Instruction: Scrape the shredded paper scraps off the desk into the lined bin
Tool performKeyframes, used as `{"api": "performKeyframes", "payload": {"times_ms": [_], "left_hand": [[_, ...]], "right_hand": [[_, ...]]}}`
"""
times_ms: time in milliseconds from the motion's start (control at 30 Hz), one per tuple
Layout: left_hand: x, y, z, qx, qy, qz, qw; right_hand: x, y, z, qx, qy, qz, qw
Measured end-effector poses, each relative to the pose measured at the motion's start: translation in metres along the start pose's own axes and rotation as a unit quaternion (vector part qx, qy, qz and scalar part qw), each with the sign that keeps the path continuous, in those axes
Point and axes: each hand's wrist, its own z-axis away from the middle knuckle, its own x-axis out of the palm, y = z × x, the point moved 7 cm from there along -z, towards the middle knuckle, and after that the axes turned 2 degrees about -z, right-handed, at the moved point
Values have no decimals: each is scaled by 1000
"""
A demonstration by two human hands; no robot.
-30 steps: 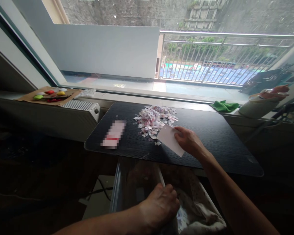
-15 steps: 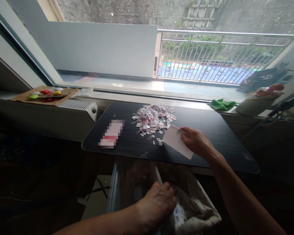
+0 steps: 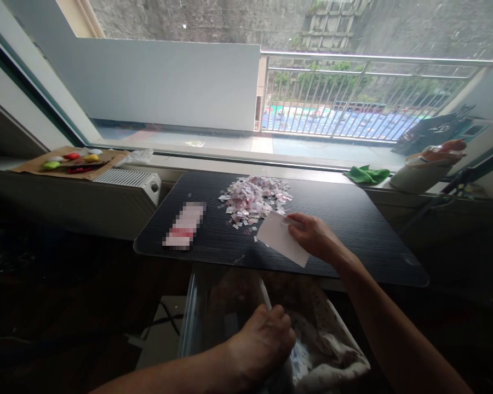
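Head view: my right grip (image 3: 310, 232) is clamped on a white card (image 3: 280, 239), fingers at its right-hand edge. The card is angled over the middle of the dark counter (image 3: 337, 210), on the near side of the paper scraps (image 3: 250, 198); whether its lower edge meets the surface, I cannot tell. The paper scraps form a loose heap toward the far edge of the counter, with single pieces scattered between heap and card.

My left grip (image 3: 267, 335) is below the counter's near edge, clenched over a pale edge (image 3: 265, 294) that runs away from me. A clear bin (image 3: 189, 312) shows to the left of this grip; to its right a spotted cloth (image 3: 340, 334) hangs in folds.

A pinkish slip (image 3: 187, 221), pixelated and unreadable, lies on the counter, left of the heap and well apart from the card. Beyond the counter, on the sill (image 3: 201, 164), a green cloth (image 3: 367, 175) lies crumpled beside a pale tub (image 3: 417, 176)
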Motion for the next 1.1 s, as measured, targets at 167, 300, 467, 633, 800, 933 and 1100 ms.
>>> {"api": "performKeyframes", "payload": {"times_ms": [167,300,467,633,800,933,1100], "left_hand": [[0,-2,5,-8,10,-4,1000],[1,-3,3,-12,7,-1,1000],[5,-3,3,-16,10,2,1000],[8,-8,6,-23,-11,17,1000],[9,-11,5,-32,-31,13,999],[9,-10,6,-30,-41,0,999],[2,-12,10,-51,-26,-7,998]], "right_hand": [[-1,4,0,-3,-21,36,999],[-22,21,3,18,-5,46,999],[-22,34,2,1,-9,-10,1000],[-12,46,11,-34,-68,-90,993],[-8,56,-2,-2,-47,-124,991],[-1,61,-22,50,-39,-103,993],[10,63,-25,54,-102,-153,981]]}}
